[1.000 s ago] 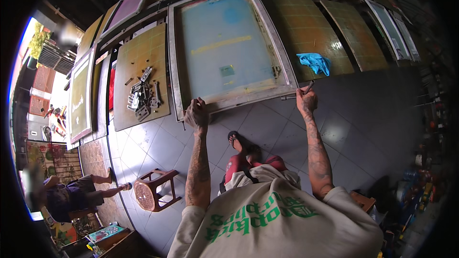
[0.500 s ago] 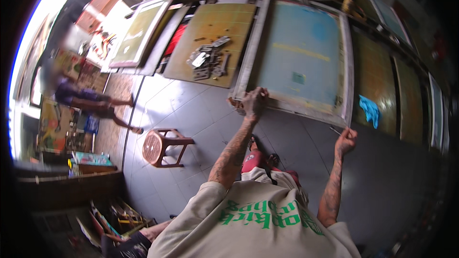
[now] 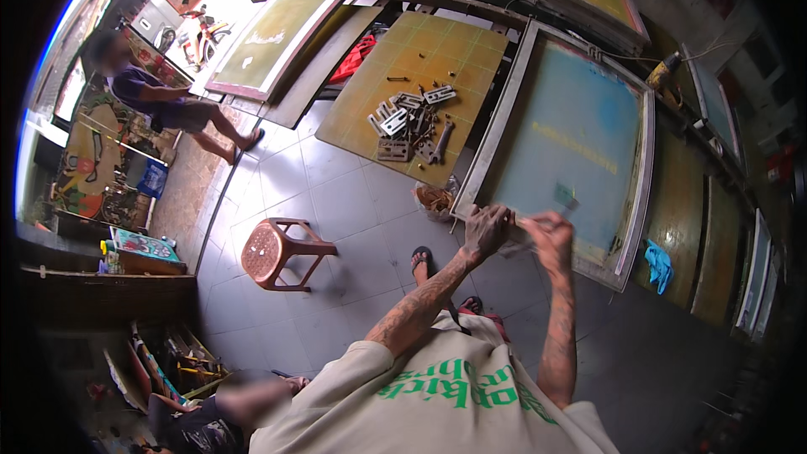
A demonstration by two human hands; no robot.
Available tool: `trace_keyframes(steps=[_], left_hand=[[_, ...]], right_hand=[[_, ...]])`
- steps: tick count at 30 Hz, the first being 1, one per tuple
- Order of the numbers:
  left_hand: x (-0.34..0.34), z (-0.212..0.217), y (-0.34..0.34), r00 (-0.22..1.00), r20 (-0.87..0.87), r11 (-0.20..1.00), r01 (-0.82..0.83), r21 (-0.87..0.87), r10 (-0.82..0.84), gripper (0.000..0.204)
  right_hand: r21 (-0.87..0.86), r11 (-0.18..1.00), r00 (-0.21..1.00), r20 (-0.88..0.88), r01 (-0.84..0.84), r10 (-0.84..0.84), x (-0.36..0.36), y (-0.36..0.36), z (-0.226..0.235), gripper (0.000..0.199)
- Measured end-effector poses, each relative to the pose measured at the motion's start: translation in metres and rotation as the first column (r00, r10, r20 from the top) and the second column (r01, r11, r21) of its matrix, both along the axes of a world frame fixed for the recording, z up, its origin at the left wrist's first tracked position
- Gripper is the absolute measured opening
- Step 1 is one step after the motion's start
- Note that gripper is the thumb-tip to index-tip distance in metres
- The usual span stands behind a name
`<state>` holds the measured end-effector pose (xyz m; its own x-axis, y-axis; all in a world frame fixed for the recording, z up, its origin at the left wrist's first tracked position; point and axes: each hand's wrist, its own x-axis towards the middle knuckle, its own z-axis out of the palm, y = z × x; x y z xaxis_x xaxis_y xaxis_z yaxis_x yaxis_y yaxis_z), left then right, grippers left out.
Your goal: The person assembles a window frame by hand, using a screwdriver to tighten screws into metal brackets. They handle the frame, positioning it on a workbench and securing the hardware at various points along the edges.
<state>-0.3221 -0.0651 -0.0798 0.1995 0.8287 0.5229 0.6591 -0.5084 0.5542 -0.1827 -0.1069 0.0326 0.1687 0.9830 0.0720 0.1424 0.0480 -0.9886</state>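
A silk-screen frame [image 3: 471, 176] with blue-grey mesh [image 3: 580, 118] lies in front of me. At its near left end my left hand [image 3: 487, 234] is closed on something I cannot make out. My right hand [image 3: 551, 242] is close beside it, fingers pinched and slightly smeared by motion. A small pale bit shows between the hands, too blurred to name. Left of the frame, a yellowish board [image 3: 361, 122] carries a pile of metal brackets [image 3: 403, 113], loose screws and a wrench [image 3: 441, 143]. A plastic bag with brown contents [image 3: 435, 199] sits by the frame's corner.
A brown plastic stool [image 3: 262, 254] stands on the tiled floor [image 3: 370, 261] to the left. One person [image 3: 160, 97] stands at the far left; another [image 3: 210, 420] is at the lower left. A blue cloth or glove [image 3: 659, 267] lies on a board at right. Further screens [image 3: 282, 34] line the tables.
My right hand has moved left from the frame's near right corner to beside my left hand. The view has shifted, showing the scene further right, and the standing person's legs have changed position.
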Motion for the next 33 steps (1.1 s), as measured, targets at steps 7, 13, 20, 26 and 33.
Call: trace_keyframes(steps=[7, 13, 20, 26, 33], left_hand=[[-0.016, -0.047, 0.000, 0.955, -0.025, 0.951, 0.293, -0.100, -0.297, 0.035], [-0.018, -0.036, -0.006, 0.926, 0.153, 0.935, 0.353, -0.028, -0.345, 0.039], [-0.036, -0.031, 0.006, 0.845, 0.180, 0.742, 0.530, -0.411, -0.504, 0.029], [-0.037, 0.023, 0.017, 0.848, -0.076, 0.844, 0.505, -0.184, -0.524, 0.023], [-0.048, 0.017, 0.028, 0.785, -0.081, 0.783, 0.593, -0.189, -0.614, 0.023]], right_hand=[[-0.257, 0.936, 0.718, 0.602, -0.239, 0.349, -0.141, 0.176, -0.022, 0.024], [-0.224, 0.955, 0.655, 0.694, -0.197, 0.298, -0.179, 0.215, -0.055, 0.022], [-0.354, 0.935, 0.905, 0.384, -0.038, 0.183, -0.141, 0.137, 0.014, 0.015], [-0.341, 0.865, 0.913, -0.046, 0.368, -0.406, -0.024, -0.033, 0.017, 0.020], [-0.166, 0.626, 0.569, 0.633, 0.762, -0.525, -0.011, -0.083, -0.046, 0.025]])
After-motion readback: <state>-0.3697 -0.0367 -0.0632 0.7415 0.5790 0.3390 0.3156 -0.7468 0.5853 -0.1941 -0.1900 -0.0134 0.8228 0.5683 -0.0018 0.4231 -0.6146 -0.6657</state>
